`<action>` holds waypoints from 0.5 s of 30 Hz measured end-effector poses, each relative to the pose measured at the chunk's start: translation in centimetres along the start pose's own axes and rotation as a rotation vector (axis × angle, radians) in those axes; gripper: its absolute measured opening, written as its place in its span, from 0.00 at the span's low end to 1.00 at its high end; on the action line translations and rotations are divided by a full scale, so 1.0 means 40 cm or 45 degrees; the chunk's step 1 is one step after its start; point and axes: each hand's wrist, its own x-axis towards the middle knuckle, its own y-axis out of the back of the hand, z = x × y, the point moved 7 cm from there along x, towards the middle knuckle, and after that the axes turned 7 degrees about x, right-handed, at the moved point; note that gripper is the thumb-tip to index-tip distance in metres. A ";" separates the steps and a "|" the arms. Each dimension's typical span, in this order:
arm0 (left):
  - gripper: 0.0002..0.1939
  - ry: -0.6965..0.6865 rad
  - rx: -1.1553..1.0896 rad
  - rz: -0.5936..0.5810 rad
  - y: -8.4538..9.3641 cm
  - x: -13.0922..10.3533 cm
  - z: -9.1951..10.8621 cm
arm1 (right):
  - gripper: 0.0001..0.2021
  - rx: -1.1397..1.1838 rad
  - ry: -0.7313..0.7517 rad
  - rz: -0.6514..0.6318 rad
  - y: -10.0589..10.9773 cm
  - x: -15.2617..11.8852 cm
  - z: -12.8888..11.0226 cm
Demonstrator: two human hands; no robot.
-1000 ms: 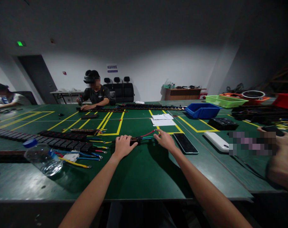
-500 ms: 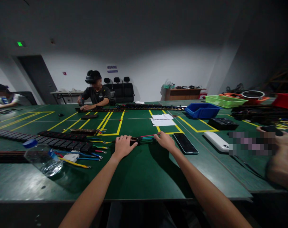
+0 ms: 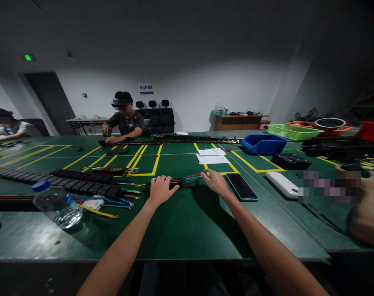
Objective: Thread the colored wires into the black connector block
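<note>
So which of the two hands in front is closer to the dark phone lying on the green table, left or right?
Right. The right hand is just left of the phone. The left hand is farther left, beyond the right one.

Had wires (image 3: 191,178) over the table (image 3: 180,234), between left hand (image 3: 160,191) and right hand (image 3: 216,181); bottle (image 3: 59,209) well to the left, phone (image 3: 241,187) just right, papers (image 3: 212,157) behind.

The thin red and green wires (image 3: 191,178) look smooth and plastic-coated, the clear blue-capped plastic bottle (image 3: 56,205) glossy, the flat white paper sheets (image 3: 212,159) matt.
</note>
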 end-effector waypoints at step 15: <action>0.32 -0.007 0.036 0.049 -0.002 0.000 -0.002 | 0.24 -0.006 -0.030 -0.005 -0.004 0.003 0.006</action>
